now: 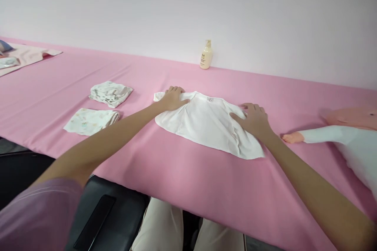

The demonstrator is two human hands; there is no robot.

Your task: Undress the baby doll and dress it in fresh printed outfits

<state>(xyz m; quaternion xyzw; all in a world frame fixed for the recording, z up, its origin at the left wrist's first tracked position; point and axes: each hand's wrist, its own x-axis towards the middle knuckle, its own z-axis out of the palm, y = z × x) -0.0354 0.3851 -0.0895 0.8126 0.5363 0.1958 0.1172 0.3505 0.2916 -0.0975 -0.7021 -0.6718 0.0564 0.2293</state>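
A small white baby shirt (203,121) lies spread on the pink tablecloth, its neckline with a small printed label toward the wall. My left hand (174,99) rests on its left shoulder and sleeve, fingers stretched out and pointing away from me. On the opposite side my right hand (251,118) lies over the right sleeve, with the fingers apart and the thumb on the cloth. Parts of both sleeves are hidden beneath my hands.
Left of the shirt lie two folded patterned cloths (110,93). A cream pump bottle (206,55) stands by the wall. At the right edge is a doll (353,137) in a white top. A phone (94,221) rests on a black chair (120,211) below the table.
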